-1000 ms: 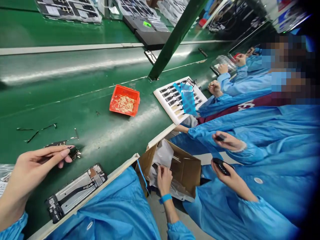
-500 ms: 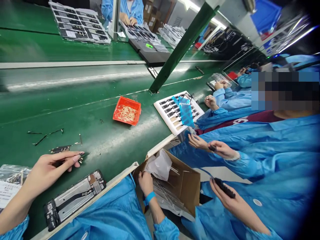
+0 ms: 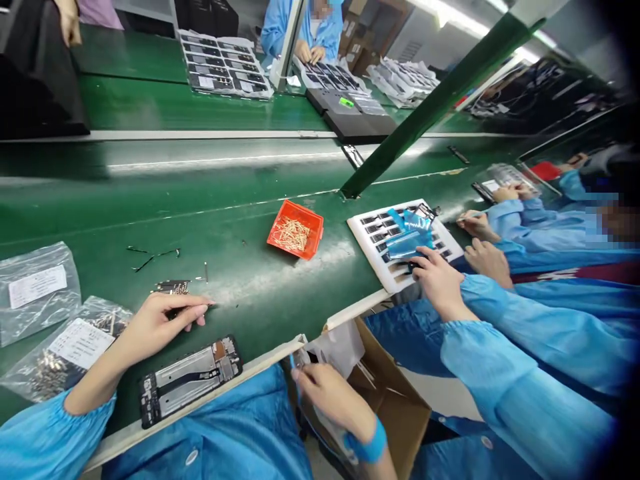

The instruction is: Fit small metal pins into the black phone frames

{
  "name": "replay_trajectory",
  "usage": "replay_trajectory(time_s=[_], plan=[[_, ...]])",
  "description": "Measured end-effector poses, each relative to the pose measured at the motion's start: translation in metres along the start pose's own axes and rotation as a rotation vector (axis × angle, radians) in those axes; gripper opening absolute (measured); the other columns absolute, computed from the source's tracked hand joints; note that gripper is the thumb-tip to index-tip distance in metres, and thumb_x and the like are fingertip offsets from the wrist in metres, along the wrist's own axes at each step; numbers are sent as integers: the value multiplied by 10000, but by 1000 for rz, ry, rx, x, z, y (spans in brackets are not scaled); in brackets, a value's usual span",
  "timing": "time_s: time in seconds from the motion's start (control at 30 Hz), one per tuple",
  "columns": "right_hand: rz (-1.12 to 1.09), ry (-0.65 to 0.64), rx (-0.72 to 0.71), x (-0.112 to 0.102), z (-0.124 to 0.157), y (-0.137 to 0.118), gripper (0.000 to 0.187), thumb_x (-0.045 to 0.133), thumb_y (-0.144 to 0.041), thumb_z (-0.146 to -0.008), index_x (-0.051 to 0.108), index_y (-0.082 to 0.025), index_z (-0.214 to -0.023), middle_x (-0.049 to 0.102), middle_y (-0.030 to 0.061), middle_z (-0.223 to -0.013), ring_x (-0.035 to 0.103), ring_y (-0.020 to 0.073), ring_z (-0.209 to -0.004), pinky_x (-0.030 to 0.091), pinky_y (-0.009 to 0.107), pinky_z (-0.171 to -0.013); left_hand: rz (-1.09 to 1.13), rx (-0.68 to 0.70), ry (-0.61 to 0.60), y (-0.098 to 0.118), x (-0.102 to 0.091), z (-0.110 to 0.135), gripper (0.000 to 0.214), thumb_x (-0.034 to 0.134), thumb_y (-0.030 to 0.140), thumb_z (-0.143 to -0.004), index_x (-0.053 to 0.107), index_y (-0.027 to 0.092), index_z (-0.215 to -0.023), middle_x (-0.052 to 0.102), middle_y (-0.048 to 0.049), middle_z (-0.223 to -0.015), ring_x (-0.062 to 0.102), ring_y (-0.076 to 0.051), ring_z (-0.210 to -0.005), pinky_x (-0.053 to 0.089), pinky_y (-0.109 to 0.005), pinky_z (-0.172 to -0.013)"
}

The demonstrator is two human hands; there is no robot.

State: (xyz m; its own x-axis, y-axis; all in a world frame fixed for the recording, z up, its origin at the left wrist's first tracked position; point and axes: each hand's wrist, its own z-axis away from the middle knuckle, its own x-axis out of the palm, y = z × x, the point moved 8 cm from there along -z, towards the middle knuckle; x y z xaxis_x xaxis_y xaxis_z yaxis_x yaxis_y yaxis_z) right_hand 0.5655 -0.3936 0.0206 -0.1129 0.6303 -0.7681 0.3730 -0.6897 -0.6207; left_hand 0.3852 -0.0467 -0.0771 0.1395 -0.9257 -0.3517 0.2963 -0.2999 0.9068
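Note:
My left hand point(image 3: 167, 317) is pinched just above the green table, beyond an opened phone frame point(image 3: 193, 380) with a black flex cable along it. Whatever sits between the fingertips is too small to name. Dark small parts point(image 3: 173, 287) lie right behind that hand. My right hand point(image 3: 333, 393), with a blue band point(image 3: 370, 443) round the wrist, is closed at the table's front edge, over a cardboard box. A thin blue strip point(image 3: 295, 373) shows by its fingertips; I cannot tell if it is gripped.
A red tray point(image 3: 319, 223) of small gold-coloured pins stands mid-table. Clear bags point(image 3: 80, 343) of metal parts lie left. A co-worker's hand point(image 3: 440, 280) touches blue film on a white tray point(image 3: 357, 233). A green post point(image 3: 425, 113) rises behind; the cardboard box point(image 3: 410, 413) stands below the edge.
The view has swung left, bringing more bags into sight. My right hand has come up from the box to the table edge. The co-worker's hand has reached onto the white tray.

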Motion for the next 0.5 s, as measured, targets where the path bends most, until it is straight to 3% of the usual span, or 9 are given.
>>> replay_trajectory(time_s=[0.03,0.07,0.1,0.17,0.23,0.3,0.4,0.5], plan=[[-48,-135,-65,26,26,-19,566,720,-615,-951,619,-222,-557,579,-4,-532,544,137,-476,409,279,-484,-3,-15,-20,-2,3,1,478,660,575,-975,848,168,-1140,814,-92,-841,661,-149,-623,560,-248,-610],[-183,-514,-222,67,57,-47,510,680,-523,-1010,627,-234,-593,558,-22,-526,520,126,-467,408,265,-477,-4,-31,-40,-3,6,2,473,657,573,-978,846,172,-1142,815,-89,-843,669,-152,-630,556,-247,-609],[-250,-690,-278,92,80,-65,418,628,-441,-1061,667,-240,-696,597,-17,-598,560,136,-540,453,269,-539,-3,-44,-57,-4,9,4,467,656,571,-980,845,175,-1141,815,-86,-843,676,-155,-636,554,-245,-609],[-403,-674,-414,114,90,-99,268,549,-328,-1100,700,-237,-898,668,20,-766,621,167,-704,522,299,-676,13,-52,-92,-3,14,5,446,657,558,-979,844,182,-1128,814,-76,-842,689,-159,-648,551,-242,-613],[-446,-471,-571,127,75,-129,191,514,-256,-1105,699,-214,-1105,725,77,-981,649,200,-882,559,352,-825,38,-34,-125,-1,18,6,409,664,528,-971,850,183,-1087,808,-62,-829,690,-158,-655,553,-239,-631],[-375,-381,-714,148,59,-153,223,508,-229,-1108,673,-173,-1247,721,123,-1130,645,230,-1005,565,392,-915,57,-3,-132,2,18,6,366,667,480,-959,858,177,-1037,780,-40,-752,674,-152,-641,545,-235,-642],[-310,-356,-794,176,43,-169,226,501,-244,-1121,682,-135,-1202,693,138,-1106,635,240,-1029,579,388,-927,92,0,-92,1,8,4,349,656,438,-949,858,162,-1021,746,-24,-680,650,-142,-619,522,-222,-631],[-352,-341,-735,185,33,-165,198,507,-245,-1127,685,-164,-1158,678,119,-1098,647,216,-1040,596,360,-938,165,-37,-79,-4,2,3,399,655,489,-959,845,144,-1023,782,-50,-747,654,-141,-623,529,-226,-630]])
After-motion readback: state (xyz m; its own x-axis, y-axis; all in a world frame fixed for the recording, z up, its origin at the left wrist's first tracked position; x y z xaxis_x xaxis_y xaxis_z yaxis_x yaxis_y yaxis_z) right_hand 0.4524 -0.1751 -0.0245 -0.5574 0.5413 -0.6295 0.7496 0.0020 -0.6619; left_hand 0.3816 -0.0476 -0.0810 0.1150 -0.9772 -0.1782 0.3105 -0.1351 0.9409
